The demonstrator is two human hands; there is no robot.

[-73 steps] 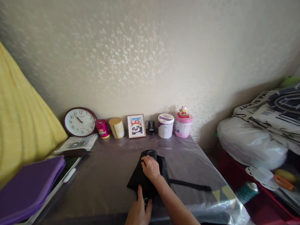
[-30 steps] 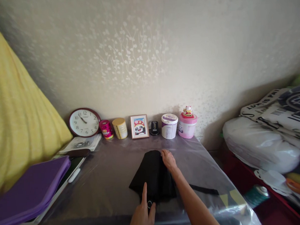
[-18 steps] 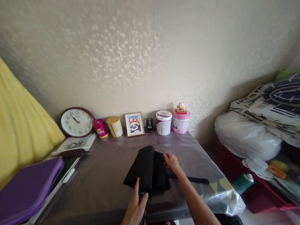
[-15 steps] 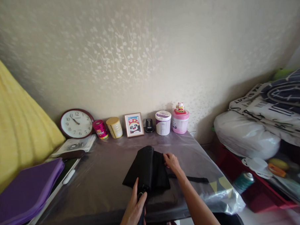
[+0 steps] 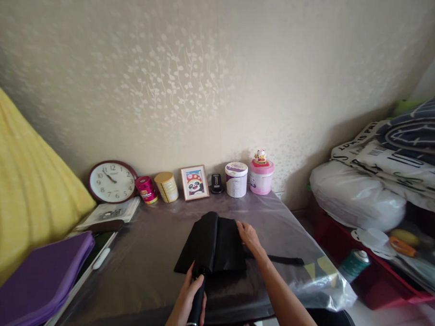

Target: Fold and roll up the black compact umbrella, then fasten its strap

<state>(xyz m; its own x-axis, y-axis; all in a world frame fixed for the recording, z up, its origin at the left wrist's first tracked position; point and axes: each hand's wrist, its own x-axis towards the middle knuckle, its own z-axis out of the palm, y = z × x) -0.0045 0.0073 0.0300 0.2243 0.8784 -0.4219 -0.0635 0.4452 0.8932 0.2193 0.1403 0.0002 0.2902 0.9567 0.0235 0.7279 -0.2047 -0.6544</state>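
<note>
A folded black umbrella [image 5: 210, 245] lies on the table [image 5: 143, 277], its canopy spread in flat pleats. My left hand [image 5: 182, 308] is wrapped round its black handle [image 5: 197, 298] near the table's front edge. My right hand [image 5: 246, 235] rests at the canopy's right edge, fingers curled on the fabric. A black strap [image 5: 279, 260] trails to the right from under that hand.
Along the wall stand a clock [image 5: 112, 182], a pink tin [image 5: 145, 189], a gold tin [image 5: 167, 186], a framed panda picture [image 5: 195, 182], a white tub [image 5: 236, 179] and a pink tub [image 5: 261, 176]. A purple folder [image 5: 38, 281] lies left. Bedding [image 5: 359, 200] is piled right.
My left hand slid back from the canopy's base and closed round the handle. My right hand moved from the middle of the canopy to its right edge.
</note>
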